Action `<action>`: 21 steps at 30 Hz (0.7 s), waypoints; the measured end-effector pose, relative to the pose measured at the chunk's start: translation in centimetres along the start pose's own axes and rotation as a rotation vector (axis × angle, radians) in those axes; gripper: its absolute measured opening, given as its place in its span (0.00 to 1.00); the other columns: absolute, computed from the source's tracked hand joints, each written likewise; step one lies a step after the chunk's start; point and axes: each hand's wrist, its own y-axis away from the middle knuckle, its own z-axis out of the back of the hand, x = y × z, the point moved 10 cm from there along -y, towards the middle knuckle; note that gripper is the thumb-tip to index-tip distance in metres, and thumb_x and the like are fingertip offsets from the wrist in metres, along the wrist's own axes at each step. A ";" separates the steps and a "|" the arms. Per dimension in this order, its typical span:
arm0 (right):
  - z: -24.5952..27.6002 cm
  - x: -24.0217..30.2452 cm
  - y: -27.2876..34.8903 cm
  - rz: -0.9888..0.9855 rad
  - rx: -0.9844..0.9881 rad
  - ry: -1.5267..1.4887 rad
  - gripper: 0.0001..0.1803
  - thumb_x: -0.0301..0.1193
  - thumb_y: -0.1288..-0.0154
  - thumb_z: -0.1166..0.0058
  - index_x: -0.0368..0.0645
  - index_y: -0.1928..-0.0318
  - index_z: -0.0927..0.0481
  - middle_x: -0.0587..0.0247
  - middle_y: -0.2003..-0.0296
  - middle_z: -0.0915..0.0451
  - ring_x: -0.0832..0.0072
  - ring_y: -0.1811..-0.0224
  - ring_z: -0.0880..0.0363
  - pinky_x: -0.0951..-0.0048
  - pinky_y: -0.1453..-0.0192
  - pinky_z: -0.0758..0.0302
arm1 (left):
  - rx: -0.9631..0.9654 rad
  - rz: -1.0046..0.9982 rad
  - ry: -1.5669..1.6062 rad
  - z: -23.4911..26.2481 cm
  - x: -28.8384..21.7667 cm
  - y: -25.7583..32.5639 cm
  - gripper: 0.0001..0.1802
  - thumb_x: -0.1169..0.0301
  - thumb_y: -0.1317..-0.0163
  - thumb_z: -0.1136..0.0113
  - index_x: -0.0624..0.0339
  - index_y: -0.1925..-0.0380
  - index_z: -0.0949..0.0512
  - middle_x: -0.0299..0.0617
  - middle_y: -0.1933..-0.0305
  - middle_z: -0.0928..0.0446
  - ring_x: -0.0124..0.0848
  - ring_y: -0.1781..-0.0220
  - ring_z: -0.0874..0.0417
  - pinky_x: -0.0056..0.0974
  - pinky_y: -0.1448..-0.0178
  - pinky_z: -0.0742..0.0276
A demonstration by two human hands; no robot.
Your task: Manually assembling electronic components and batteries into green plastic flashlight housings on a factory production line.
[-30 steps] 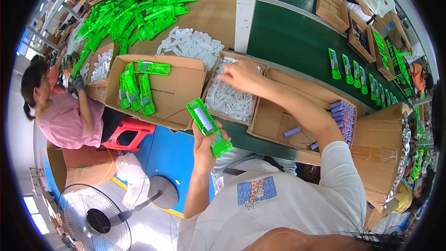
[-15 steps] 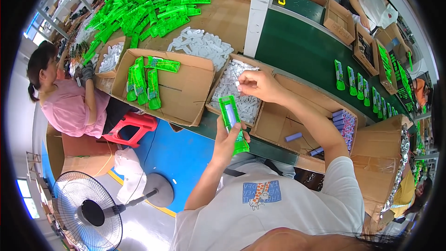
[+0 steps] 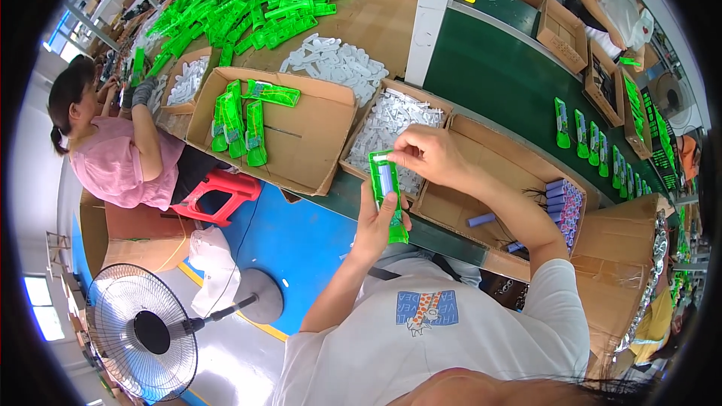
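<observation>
1. Left hand (image 3: pixel 374 227): clamped round the lower half of a green card (image 3: pixel 388 194), held upright at chest height over the table edge. 1 second ago the card was lower and tilted; it has since come up toward the boxes.
2. Right hand (image 3: pixel 429 155): fingertips pinched at the card's top edge, where a pale clear blister (image 3: pixel 386 178) sits on the card face. 1 second ago this hand reached into the blister box (image 3: pixel 392 129); it has drawn back and met the card. Judged: a blister has been fetched and is being seated on the card.
3. Blister box: open carton of clear shells, just behind the hands.
4. Brown box (image 3: pixel 492 173): right of it, holding purple cells (image 3: pixel 564 203), 1 loose cell (image 3: pixel 481 219) lying nearer.
5. Left box (image 3: pixel 316 131): 4 finished green packs (image 3: pixel 239 122) at its far corner.
6. Conveyor (image 3: pixel 496 83): dark green, a row of green packs along its right stretch.
7. Co-worker in pink (image 3: pixel 120 165): seated left, own hands at another carton.
8. Floor fan (image 3: pixel 143 331): lower left.
</observation>
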 end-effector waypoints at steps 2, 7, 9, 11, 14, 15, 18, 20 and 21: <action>-0.4 0.2 0.7 -0.076 0.010 -0.073 0.11 0.31 0.40 0.35 0.38 0.71 0.22 0.66 0.77 0.22 0.83 0.78 0.28 0.76 0.76 0.33 | 0.000 -0.048 -0.056 -0.3 -0.4 0.1 0.22 0.61 0.26 0.54 0.58 0.40 0.46 0.43 0.63 0.28 0.29 0.75 0.23 0.32 0.73 0.25; 1.4 -0.6 2.0 -0.249 -0.121 -0.211 0.11 0.32 0.36 0.38 0.37 0.67 0.22 0.68 0.79 0.25 0.85 0.79 0.33 0.78 0.77 0.35 | 0.056 -0.134 -0.133 -1.7 -1.5 -0.5 0.23 0.65 0.26 0.54 0.59 0.38 0.48 0.43 0.63 0.28 0.28 0.73 0.23 0.32 0.70 0.25; 1.8 -1.9 2.5 -0.366 -0.070 -0.298 0.10 0.32 0.36 0.38 0.37 0.67 0.22 0.70 0.80 0.26 0.85 0.80 0.34 0.78 0.76 0.35 | 0.093 -0.140 -0.196 -2.5 -1.1 -0.8 0.23 0.66 0.26 0.54 0.59 0.38 0.48 0.42 0.64 0.27 0.27 0.73 0.23 0.32 0.70 0.25; 1.6 -3.5 3.7 -0.656 0.033 -0.536 0.10 0.32 0.35 0.40 0.38 0.65 0.22 0.72 0.79 0.28 0.85 0.78 0.35 0.79 0.74 0.35 | 0.106 -0.165 -0.224 -3.2 -1.2 -1.1 0.22 0.66 0.26 0.54 0.60 0.39 0.48 0.42 0.64 0.27 0.27 0.73 0.23 0.32 0.70 0.26; 4.8 -1.8 2.6 -0.316 -0.174 -0.203 0.10 0.33 0.33 0.42 0.38 0.62 0.23 0.67 0.74 0.26 0.82 0.76 0.32 0.77 0.71 0.32 | 0.155 -0.096 -0.260 -4.1 -0.8 -1.8 0.22 0.67 0.26 0.54 0.60 0.39 0.48 0.42 0.64 0.28 0.27 0.73 0.22 0.32 0.70 0.25; 5.8 -0.4 2.3 -0.169 -0.238 -0.087 0.09 0.30 0.32 0.45 0.38 0.57 0.24 0.61 0.69 0.24 0.75 0.71 0.25 0.74 0.65 0.27 | 0.217 -0.076 -0.139 -4.8 -0.6 -1.9 0.23 0.68 0.27 0.54 0.59 0.39 0.48 0.42 0.64 0.28 0.27 0.72 0.22 0.32 0.69 0.25; 4.6 -0.9 3.1 -0.167 -0.034 -0.074 0.08 0.26 0.32 0.48 0.39 0.54 0.24 0.56 0.66 0.22 0.68 0.64 0.21 0.72 0.58 0.24 | 0.406 0.053 0.130 -7.2 0.3 -1.1 0.31 0.68 0.28 0.50 0.57 0.33 0.55 0.44 0.59 0.27 0.32 0.63 0.19 0.36 0.60 0.21; 7.4 -4.4 4.3 -0.251 -0.021 0.061 0.08 0.23 0.31 0.53 0.38 0.54 0.23 0.60 0.60 0.20 0.71 0.57 0.21 0.72 0.51 0.25 | 0.745 -0.146 -0.033 -8.3 -2.7 -1.0 0.39 0.71 0.31 0.45 0.55 0.27 0.55 0.50 0.42 0.27 0.34 0.41 0.25 0.39 0.38 0.28; 12.4 -7.4 4.6 -0.259 -0.263 -0.041 0.10 0.21 0.30 0.57 0.38 0.54 0.23 0.62 0.60 0.20 0.74 0.57 0.22 0.73 0.50 0.26 | 0.588 -0.112 -0.158 -5.4 -4.1 -3.0 0.25 0.71 0.32 0.44 0.60 0.38 0.39 0.49 0.43 0.26 0.35 0.43 0.23 0.39 0.41 0.26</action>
